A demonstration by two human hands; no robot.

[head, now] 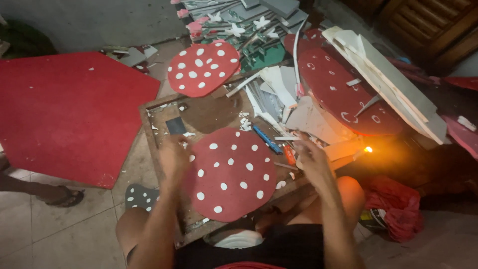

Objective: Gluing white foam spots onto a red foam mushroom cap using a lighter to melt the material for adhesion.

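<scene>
plainly the biggest thing is the large red sheet point(69, 109) filling the left of the frame, flat, felt-like and matte, with angled edges and a few white specks. next in size, right of centre toward the top, a leaning heap of white and grey foam boards point(388, 84) and strips lies over an oval dark red cutout point(338, 94) marked with white rings.

at lower centre a round red cap with white dots point(231, 174) lies flat on a scuffed wooden board point(199, 112), which is littered with white scraps. a second spotted red cap point(201, 67) rests at the board's upper edge.

the work looks to be at the stage of dressing the lower cap; any further handling would seem to call for a steady hold at its rim.

the left hand point(174, 159) sits at the cap's left edge, blurred, fingers seemingly loose; whether it grips the rim i cannot tell. the right hand point(311, 157) hovers just beyond the cap's right edge, fingers curled, its contents unclear.

smaller still: a blue cutter point(266, 139), an orange tool point(290, 154), and a small flame point(368, 149) glowing at mid right.
</scene>
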